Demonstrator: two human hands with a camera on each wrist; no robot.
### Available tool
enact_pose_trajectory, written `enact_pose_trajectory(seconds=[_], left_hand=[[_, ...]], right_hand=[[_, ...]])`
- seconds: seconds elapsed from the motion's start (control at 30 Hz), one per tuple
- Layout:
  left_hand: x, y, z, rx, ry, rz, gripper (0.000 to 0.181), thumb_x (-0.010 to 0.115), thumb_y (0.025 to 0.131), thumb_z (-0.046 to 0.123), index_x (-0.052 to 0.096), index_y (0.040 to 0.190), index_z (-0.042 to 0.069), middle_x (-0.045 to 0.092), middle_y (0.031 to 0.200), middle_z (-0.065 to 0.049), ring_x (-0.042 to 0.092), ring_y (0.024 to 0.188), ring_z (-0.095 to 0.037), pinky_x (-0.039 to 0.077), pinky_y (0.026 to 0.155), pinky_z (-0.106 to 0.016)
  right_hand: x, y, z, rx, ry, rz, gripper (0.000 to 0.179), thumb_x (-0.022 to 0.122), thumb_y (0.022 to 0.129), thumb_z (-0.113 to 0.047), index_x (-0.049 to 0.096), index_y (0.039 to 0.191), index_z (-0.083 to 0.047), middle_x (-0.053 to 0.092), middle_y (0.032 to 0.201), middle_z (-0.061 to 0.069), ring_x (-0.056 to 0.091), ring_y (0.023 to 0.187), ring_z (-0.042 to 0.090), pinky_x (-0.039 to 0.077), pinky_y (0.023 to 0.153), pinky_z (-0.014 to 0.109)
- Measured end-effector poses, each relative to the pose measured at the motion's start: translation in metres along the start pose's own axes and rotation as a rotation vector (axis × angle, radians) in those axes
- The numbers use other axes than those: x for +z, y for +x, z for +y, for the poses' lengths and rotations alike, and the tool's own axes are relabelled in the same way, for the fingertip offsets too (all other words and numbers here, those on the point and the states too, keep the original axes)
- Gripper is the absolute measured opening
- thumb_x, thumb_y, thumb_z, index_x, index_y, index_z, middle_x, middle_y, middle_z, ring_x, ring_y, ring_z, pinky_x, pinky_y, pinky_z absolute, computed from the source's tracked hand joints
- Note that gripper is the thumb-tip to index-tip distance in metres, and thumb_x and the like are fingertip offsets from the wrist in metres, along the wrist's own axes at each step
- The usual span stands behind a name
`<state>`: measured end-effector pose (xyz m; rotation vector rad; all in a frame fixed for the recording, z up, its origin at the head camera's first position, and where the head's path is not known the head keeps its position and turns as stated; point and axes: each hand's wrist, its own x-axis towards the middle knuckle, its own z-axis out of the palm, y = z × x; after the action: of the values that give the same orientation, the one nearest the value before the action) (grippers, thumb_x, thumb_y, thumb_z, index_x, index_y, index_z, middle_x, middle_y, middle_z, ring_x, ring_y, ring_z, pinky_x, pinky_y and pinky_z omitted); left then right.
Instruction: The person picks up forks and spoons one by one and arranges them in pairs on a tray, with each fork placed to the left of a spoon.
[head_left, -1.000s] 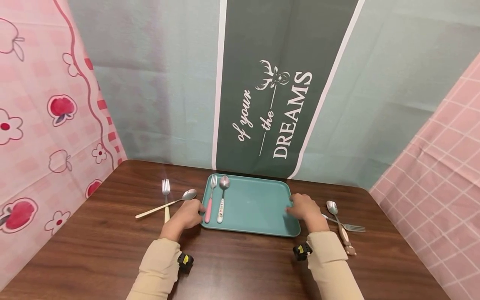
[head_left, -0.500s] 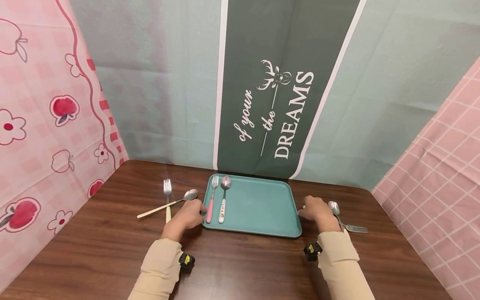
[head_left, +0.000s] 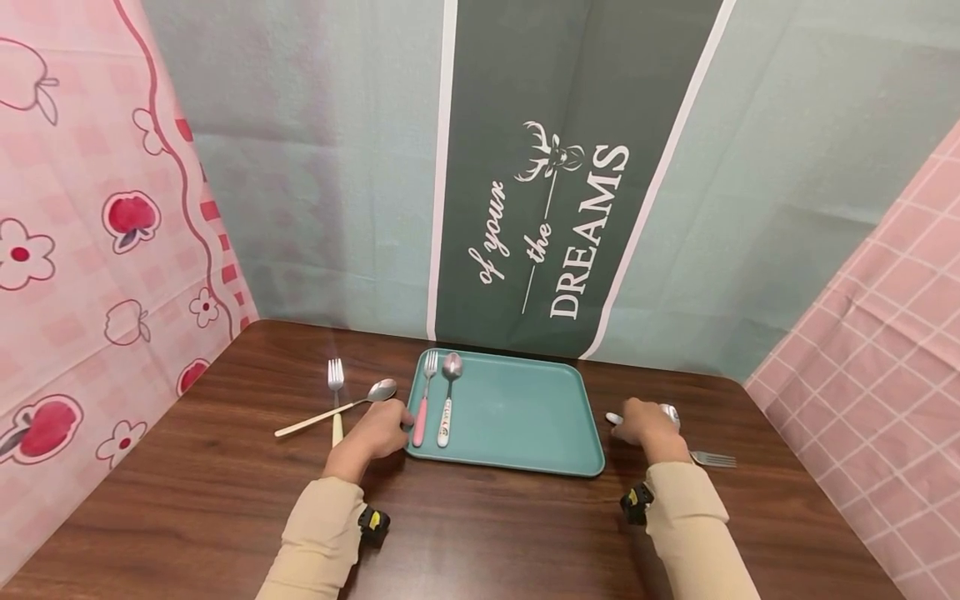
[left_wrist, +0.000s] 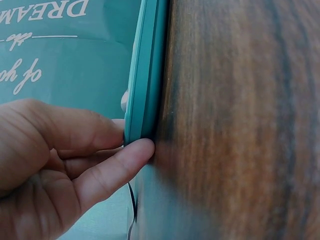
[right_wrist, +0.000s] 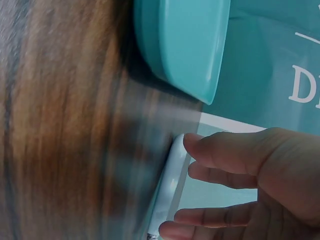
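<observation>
**Two pieces in the tray, four outside it**

On the left of the table, a silver fork with a pale yellow handle and a silver spoon with a slim cream handle lie crossed, off the tray's left edge. Just right of them the left hand pinches the rim of the teal rectangular tray near its near left corner; the tray sits mid-table, close to the table's far edge. Inside, along its left edge, a pink-handled metal fork and a metal spoon with a patterned white handle lie side by side, heads toward the far edge — that pair looks settled. Past the tray's right edge the right hand is spread over a smooth white handle, thumb tip at its end; whether it bears any weight I cannot tell. The handle probably belongs to the silver fork tines pointing toward the table's right edge. A silver spoon bowl shows just beyond the hand. Judging by the layout, roughly a third is done — four pieces remain outside.
</observation>
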<state>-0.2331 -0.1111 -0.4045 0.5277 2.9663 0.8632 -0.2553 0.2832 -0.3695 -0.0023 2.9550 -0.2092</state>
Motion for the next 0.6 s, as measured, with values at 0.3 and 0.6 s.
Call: enact_pose_trajectory(seconds=[0.3,0.6], left_hand=[[0.0018,0.0003,-0.0008,-0.026,-0.001,-0.001,0.02,0.055,0.062,-0.009,0.065,0.068,0.007,0.053,0.067,-0.002,0.039,0.062,-0.018,0.035,0.059,-0.029],[0.0007,0.0002,-0.0002,-0.046,-0.009,-0.024,0.023,0.056,0.064,-0.01,0.069,0.077,0.003,0.06,0.074,-0.004,0.041,0.064,-0.018,0.036,0.059,-0.029]], right_hand=[[0.0054,-0.0009,0.0028,-0.006,0.028,-0.015,0.024,0.062,0.083,-0.016,0.057,0.089,0.007,0.051,0.072,0.011,0.048,0.064,0.025,0.043,0.06,0.039],[0.0076,-0.0032,0.0035,0.03,0.136,-0.041,0.043,0.055,0.091,-0.02,0.048,0.112,0.017,0.053,0.081,0.021,0.053,0.048,0.021,0.045,0.047,0.031]])
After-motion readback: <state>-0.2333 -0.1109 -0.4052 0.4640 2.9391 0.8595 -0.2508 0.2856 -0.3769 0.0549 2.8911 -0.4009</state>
